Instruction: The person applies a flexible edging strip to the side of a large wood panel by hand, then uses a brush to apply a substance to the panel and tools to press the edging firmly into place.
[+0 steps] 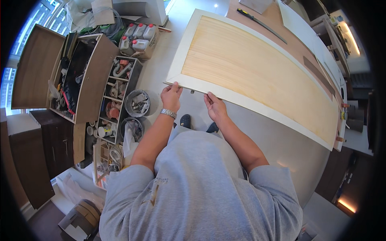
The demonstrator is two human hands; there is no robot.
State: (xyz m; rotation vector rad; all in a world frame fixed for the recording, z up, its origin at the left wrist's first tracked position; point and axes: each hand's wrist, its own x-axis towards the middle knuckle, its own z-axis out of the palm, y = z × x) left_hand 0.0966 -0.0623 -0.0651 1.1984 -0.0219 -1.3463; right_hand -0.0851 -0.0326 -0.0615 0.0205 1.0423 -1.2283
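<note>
A long panel with a white frame and a pale wood-grain centre (257, 68), like a cabinet door, lies at a slant on a brown worktop (237, 18). Its near left corner juts out past the support toward me. My left hand (171, 98), with a metal watch on the wrist, pinches the near edge close to that corner. A little further right along the same edge, my right hand (216, 107) grips with thumb and fingertips. The fingers under the panel are partly hidden.
A long file or saw-like tool with a dark handle (261, 25) rests beyond the panel. On the left stand a compartment box of pipe fittings (105, 96), buckets of scraps (137, 103), several red-capped jugs (140, 45) and an open wooden tool cabinet (86, 76).
</note>
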